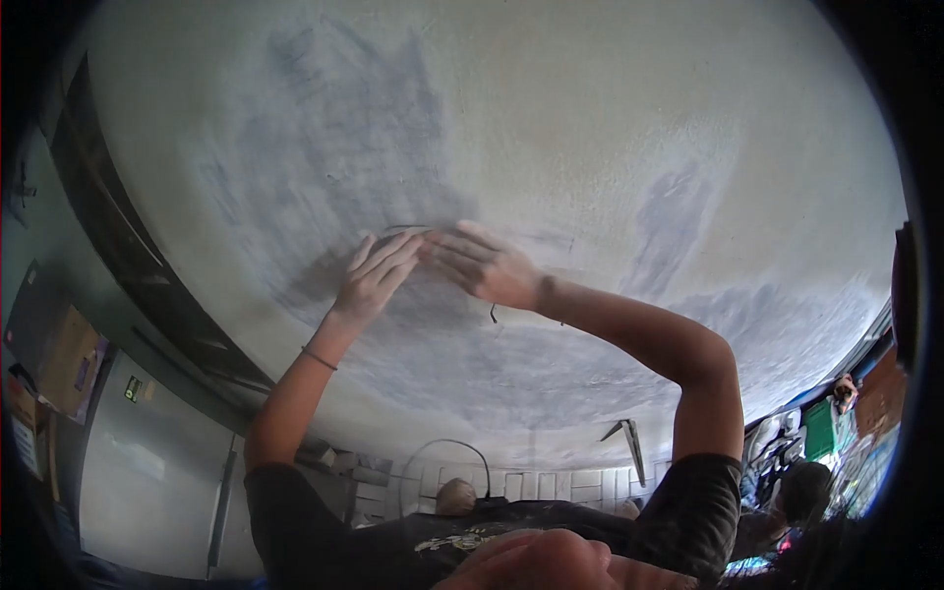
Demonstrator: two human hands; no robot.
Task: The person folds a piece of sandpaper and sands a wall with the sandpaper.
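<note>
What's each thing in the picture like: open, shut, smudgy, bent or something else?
Left hand: open, fingers stretched out
Right hand: open, fingers stretched out, a bit blurry
Pale surface: patchy, with grey smears
Dark band: worn around the left forearm
Dark shirt: short-sleeved, creased
Metal bracket: bent at an angle
Pale door: looks shut

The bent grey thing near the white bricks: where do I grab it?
Probably pinch the longer leg of the bent grey thing from below: it is slim and straight, and its lower end looks free, while the bend sits above.
</note>
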